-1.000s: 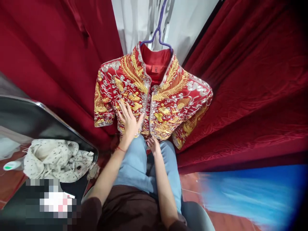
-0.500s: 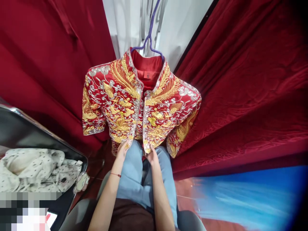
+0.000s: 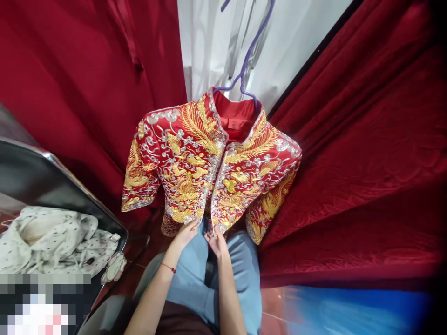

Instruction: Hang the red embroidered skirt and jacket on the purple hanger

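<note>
A red jacket (image 3: 188, 163) with gold and silver embroidery hangs in front of me on a purple hanger (image 3: 246, 70). Its collar stands up, and a small size tag (image 3: 233, 124) shows inside the neck. My left hand (image 3: 186, 232) grips the bottom front corner of the jacket's left-side panel, thumb on top. The bottom corner of the other panel is pinched in my right hand (image 3: 217, 240), whose fingers curl underneath. The two front edges lie close together at mid-chest and part slightly at the hem, just above my knees.
Red curtains (image 3: 366, 139) hang on both sides, with white cloth (image 3: 202, 46) behind the hanger. A black chair (image 3: 45, 172) at left holds a white spotted cloth (image 3: 63, 237). Blue material (image 3: 349, 309) lies at lower right.
The jacket's front edges have come closer together, my hands drawing nearer each other. In view, the jacket and hanger have shifted right and down.
</note>
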A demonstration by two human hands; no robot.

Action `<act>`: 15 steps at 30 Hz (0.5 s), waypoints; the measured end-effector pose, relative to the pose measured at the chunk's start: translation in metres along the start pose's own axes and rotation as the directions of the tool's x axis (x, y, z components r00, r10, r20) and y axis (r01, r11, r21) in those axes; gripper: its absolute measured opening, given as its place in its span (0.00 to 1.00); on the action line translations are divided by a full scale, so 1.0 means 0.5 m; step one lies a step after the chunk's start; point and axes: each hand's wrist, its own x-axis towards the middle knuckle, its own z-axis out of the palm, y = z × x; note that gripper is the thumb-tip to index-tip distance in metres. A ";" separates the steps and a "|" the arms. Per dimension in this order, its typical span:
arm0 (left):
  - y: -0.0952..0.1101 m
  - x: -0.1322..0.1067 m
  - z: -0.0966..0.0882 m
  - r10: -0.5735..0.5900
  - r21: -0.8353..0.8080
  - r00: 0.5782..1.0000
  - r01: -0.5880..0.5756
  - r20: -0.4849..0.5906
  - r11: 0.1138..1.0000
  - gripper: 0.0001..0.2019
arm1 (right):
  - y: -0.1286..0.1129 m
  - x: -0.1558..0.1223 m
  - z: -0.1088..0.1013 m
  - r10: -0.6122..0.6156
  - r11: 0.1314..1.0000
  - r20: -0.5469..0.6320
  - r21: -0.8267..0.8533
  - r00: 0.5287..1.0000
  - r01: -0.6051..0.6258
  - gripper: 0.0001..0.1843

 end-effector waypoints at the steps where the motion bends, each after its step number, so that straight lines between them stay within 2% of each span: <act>1: -0.003 -0.001 0.004 0.012 -0.014 1.000 -0.012 -0.004 1.000 0.15 | 0.001 0.001 0.001 -0.003 1.000 -0.002 -0.010 1.000 0.003 0.20; 4: -0.006 -0.008 0.010 0.037 0.010 0.999 -0.037 -0.032 0.999 0.15 | 0.007 0.010 0.009 -0.017 0.998 -0.007 -0.055 1.000 0.017 0.22; 7: -0.010 -0.019 0.009 0.038 0.068 0.998 -0.035 -0.054 0.997 0.17 | 0.018 0.020 0.024 -0.044 0.994 -0.016 -0.104 0.999 0.043 0.21; 10: -0.020 -0.028 0.010 0.070 0.037 0.996 -0.068 -0.056 0.997 0.18 | 0.034 0.027 0.041 -0.079 0.988 -0.032 -0.134 0.996 0.074 0.17; 15: -0.044 -0.020 0.026 0.139 -0.023 0.987 -0.141 -0.077 0.990 0.14 | 0.050 0.030 0.056 -0.174 0.979 -0.100 -0.126 0.980 0.161 0.15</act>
